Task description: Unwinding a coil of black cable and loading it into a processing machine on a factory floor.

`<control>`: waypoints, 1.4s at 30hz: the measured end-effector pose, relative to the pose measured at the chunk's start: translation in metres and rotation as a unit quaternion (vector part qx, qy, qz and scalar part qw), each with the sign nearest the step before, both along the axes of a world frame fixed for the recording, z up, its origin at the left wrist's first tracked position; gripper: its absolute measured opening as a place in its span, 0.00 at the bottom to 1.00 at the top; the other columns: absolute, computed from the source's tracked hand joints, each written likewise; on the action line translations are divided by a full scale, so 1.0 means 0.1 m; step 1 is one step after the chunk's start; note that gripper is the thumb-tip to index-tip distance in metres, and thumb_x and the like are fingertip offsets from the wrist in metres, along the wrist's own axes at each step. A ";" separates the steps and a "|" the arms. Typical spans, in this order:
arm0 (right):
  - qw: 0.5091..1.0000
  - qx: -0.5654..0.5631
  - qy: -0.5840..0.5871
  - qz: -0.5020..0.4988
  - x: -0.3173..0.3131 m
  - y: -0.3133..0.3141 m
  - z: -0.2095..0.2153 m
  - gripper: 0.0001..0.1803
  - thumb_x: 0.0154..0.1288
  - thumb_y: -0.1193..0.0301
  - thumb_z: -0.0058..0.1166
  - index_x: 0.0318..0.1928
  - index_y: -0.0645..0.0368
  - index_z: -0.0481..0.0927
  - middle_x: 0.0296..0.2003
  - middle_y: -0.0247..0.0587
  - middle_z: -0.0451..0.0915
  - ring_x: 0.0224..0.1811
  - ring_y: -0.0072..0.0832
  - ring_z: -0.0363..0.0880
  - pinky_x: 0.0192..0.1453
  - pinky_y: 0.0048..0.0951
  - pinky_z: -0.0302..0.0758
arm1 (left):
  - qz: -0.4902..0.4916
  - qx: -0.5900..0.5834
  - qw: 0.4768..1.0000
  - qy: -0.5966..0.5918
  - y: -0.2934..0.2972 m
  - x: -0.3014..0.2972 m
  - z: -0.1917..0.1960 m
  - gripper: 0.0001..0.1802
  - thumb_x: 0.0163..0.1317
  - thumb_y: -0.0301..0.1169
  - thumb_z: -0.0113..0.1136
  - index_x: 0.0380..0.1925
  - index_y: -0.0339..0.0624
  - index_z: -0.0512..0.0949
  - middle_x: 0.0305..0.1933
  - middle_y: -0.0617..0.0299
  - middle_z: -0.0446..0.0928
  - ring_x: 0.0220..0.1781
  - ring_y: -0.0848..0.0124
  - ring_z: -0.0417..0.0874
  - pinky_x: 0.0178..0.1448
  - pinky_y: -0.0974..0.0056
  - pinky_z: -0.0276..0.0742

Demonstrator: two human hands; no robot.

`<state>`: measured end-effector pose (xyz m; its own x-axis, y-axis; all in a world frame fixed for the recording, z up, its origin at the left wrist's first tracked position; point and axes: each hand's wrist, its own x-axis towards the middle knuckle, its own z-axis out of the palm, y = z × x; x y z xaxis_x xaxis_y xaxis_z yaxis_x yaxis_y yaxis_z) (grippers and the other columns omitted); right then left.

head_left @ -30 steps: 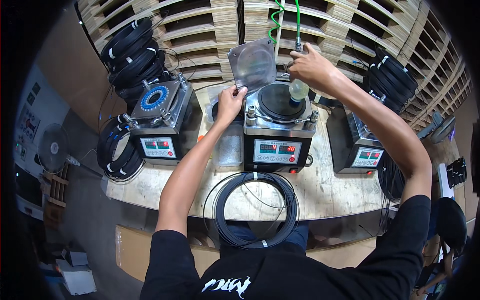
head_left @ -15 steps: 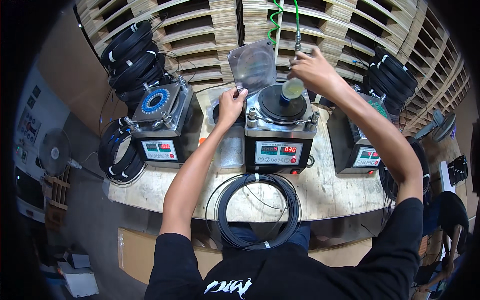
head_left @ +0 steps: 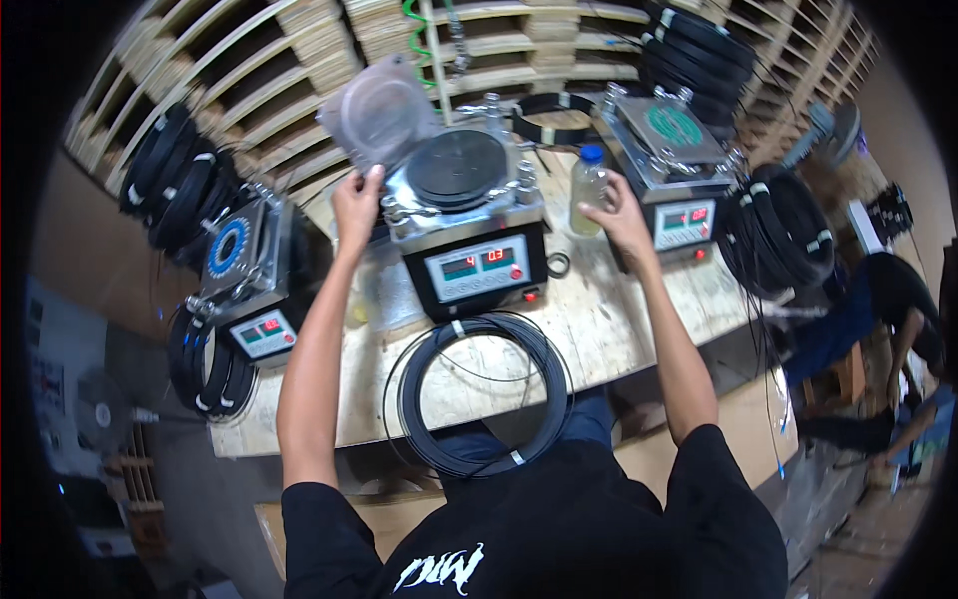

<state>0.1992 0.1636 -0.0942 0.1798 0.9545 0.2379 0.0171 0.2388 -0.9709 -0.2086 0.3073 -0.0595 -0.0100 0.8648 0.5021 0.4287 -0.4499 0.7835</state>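
My left hand [head_left: 356,208] pinches the lower corner of a square metal plate [head_left: 344,125] with a round pad-like face, tilted up beside the middle polishing machine [head_left: 417,268]. On top of that machine lies a bare round black disc [head_left: 456,168]. My right hand [head_left: 623,220] is closed on a clear bottle [head_left: 582,192] with a blue cap and pale yellow liquid. The bottle is upright at the table, right of the middle machine; whether its base rests there I cannot tell. A coil of black cable [head_left: 429,384] lies in front of me.
Similar machines stand left [head_left: 269,290] and right [head_left: 664,190], bearing fixtures with blue and green connectors. A clear plastic tub [head_left: 394,295] sits beside the middle machine. Black cable coils [head_left: 783,240] are stacked around the table, with wooden pallets [head_left: 329,50] behind. Another person [head_left: 888,309] is at far right.
The bottle was upside down over the black disc; my right hand has brought it upright to the right of the machine. My left hand still holds the plate. The view has turned.
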 end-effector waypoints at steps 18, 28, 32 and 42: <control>0.966 0.064 -0.190 -0.165 0.15 -0.04 -0.88 0.53 0.55 0.61 0.75 0.75 0.58 0.57 0.60 0.53 0.73 0.60 0.40 0.74 0.67 0.37 0.69 | -0.012 -0.027 1.000 0.004 -0.09 0.14 0.08 0.18 0.69 0.39 0.64 0.33 0.32 0.83 0.27 0.60 0.83 0.29 0.78 0.79 0.35 0.67 0.74; 0.957 0.146 -0.238 0.079 -1.09 1.20 1.72 0.16 0.76 0.65 0.55 0.55 0.61 0.83 0.32 0.34 0.83 0.29 0.15 0.77 0.34 0.19 0.74 | -0.020 -0.043 0.996 -0.070 -0.04 0.02 -0.01 0.16 0.67 0.35 0.65 0.41 0.30 0.85 0.30 0.56 0.86 0.30 0.77 0.81 0.38 0.65 0.76; 0.920 0.124 -0.330 0.171 -1.84 1.83 2.22 0.20 0.74 0.57 0.55 0.52 0.60 0.85 0.23 0.40 0.83 0.20 0.22 0.80 0.23 0.28 0.75 | -0.030 -0.072 0.995 -0.060 -0.07 0.13 0.10 0.16 0.67 0.35 0.65 0.41 0.30 0.84 0.31 0.56 0.86 0.31 0.74 0.84 0.38 0.64 0.77; 0.906 0.052 -0.403 0.115 -2.13 1.89 2.24 0.30 0.67 0.46 0.62 0.30 0.66 0.85 0.23 0.43 0.85 0.22 0.26 0.86 0.23 0.29 0.79 | 0.009 -0.079 0.988 0.133 -0.24 0.03 0.37 0.18 0.64 0.40 0.66 0.38 0.32 0.85 0.31 0.45 0.84 0.32 0.55 0.86 0.41 0.55 0.78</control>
<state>-0.0133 0.3523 0.1293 -0.2941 0.9093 0.2944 0.6495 0.4161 -0.6364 -0.2056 0.2833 -0.0221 0.0888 0.9331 0.3484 0.6353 -0.3225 0.7017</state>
